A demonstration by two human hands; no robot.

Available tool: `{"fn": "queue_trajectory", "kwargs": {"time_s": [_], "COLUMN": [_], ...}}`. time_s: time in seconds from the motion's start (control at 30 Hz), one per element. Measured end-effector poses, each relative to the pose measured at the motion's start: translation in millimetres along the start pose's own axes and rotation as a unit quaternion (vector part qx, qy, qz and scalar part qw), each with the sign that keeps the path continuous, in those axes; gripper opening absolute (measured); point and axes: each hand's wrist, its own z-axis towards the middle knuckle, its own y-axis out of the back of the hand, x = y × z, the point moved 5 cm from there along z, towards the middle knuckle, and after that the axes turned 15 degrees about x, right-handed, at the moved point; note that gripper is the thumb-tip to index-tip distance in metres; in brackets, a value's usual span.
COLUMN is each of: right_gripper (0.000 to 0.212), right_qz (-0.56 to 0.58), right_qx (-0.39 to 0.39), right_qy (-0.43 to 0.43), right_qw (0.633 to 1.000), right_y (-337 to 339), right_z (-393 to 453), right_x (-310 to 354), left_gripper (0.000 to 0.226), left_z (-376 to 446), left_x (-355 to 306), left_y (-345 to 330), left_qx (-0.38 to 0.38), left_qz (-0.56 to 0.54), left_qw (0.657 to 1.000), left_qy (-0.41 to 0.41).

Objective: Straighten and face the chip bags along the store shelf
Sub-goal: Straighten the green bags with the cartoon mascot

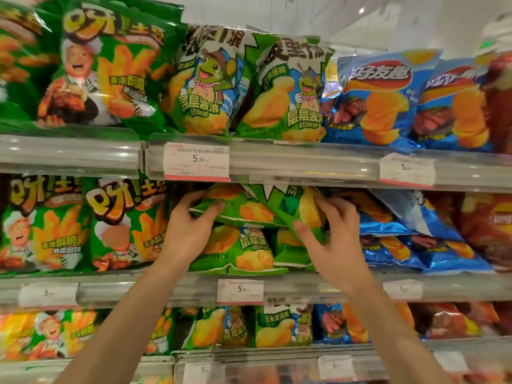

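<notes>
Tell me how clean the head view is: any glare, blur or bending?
Head view: shelf rails bow from the wide lens; glare streaks the clear rail fronts and glossy blue bags; edges smear with blur, price tags barely legible; centre, with both hands on the green bags, stays fairly sharp.

1. The clear plastic price rail (304,164) of the shelf above hangs low over the middle shelf, leaving little headroom.
2. Tilted green chip bags (249,209) lying on upright green bags (243,250) fill that gap.
3. Green fries bags (83,225) close off the left, slumped blue chip bags (421,236) the right.
4. The aisle in front is open.
</notes>
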Motion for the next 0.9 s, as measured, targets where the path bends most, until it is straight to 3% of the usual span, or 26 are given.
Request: {"fn": "queue_trajectory", "kwargs": {"time_s": [0.17, 0.4, 0.53, 0.67, 0.77, 0.9], "right_gripper": [0.083, 0.070, 0.096, 0.085, 0.094, 0.095], "right_qz": [0.106, 0.093, 0.107, 0.130, 0.139, 0.098], "right_qx": [0.120, -0.007, 0.044, 0.055, 0.091, 0.034], "right_qy": [-0.036, -0.047, -0.039, -0.026, -0.046, -0.045], "right_qw": [0.986, 0.995, 0.993, 0.990, 0.985, 0.994], "right_y": [0.4, -2.8, -1.4, 1.6, -5.5, -10.5], "right_z": [12.6, 18.6, 13.9, 15.4, 18.5, 14.2], "right_x": [-21.9, 1.5, 1.0, -16.6, -18.7, -5.2], "left_gripper": [0.037, 0.040, 0.041, 0.039, 0.040, 0.040], "left_z": [-0.7, -8.0, -12.8, -15.3, -15.5, -15.3], "left_x": [-1.8, -5.3, -10.8, -13.9, -12.5, -11.0], "left_y": [-2.1, -1.6, 2.7, 2.6, 2.1, 2.9], "left_qx": [0.000, -0.003, -0.014, -0.002, 0.001, -0.004], "left_qz": [0.008, 0.011, -0.002, -0.016, -0.017, -0.036], "left_qw": [1.000, 1.000, 1.000, 0.999, 0.999, 0.999], "left_qy": [-0.002, -0.017, -0.027, -0.041, -0.040, -0.041]}}
